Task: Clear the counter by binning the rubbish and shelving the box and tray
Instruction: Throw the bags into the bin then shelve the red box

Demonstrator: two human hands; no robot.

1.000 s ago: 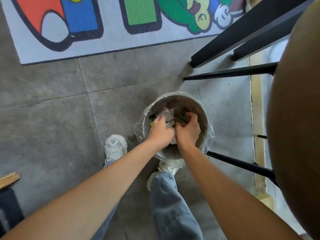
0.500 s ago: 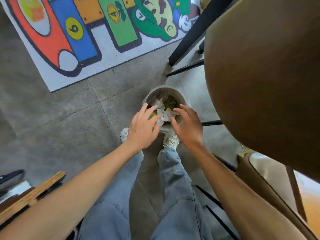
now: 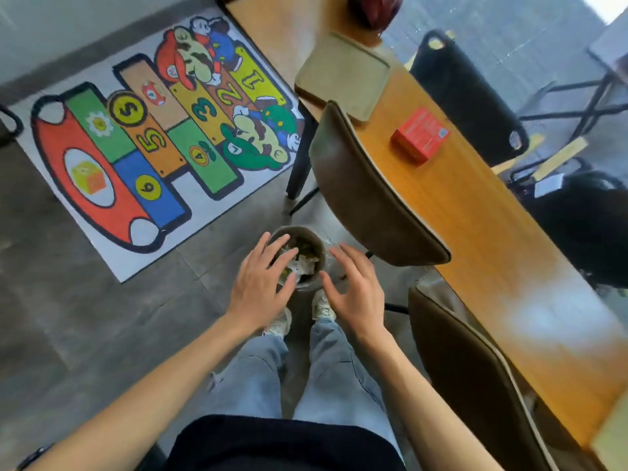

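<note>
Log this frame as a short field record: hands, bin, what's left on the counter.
left hand: open, empty, over the bin's left rim
right hand: open, empty, just right of the bin
bin: on the floor by the person's feet, plastic-lined, holds white and green rubbish
red box: on the counter, untouched
tray: on the counter beyond the box, nothing visible on it
done: rubbish binned
left: shelve box and tray

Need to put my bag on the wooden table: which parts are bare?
The table is bare from the red box down to its near end, and between the box and the tray. The far end is crowded: tray, plus a dark red object.
</note>
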